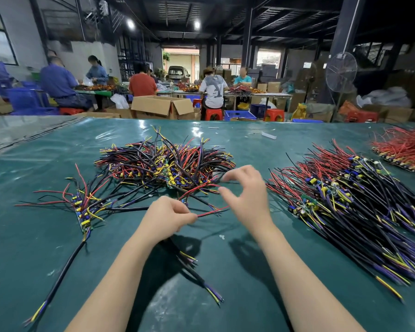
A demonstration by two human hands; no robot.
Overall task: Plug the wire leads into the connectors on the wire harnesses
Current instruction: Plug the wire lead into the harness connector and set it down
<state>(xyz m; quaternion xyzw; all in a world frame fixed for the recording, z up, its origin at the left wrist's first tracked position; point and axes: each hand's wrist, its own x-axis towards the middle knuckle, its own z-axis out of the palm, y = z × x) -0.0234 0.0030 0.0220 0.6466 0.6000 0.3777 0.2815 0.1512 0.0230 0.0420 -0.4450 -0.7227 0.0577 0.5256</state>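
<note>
While left fingers [189, 218] pinch one lead [213, 211], right fingers [228, 193] spread empty, four harness piles [163, 164]

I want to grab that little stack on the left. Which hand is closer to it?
Left. The left hand is just right of the little stack, pinching a red wire. The right hand is farther right, past the left hand, fingers open.
</note>
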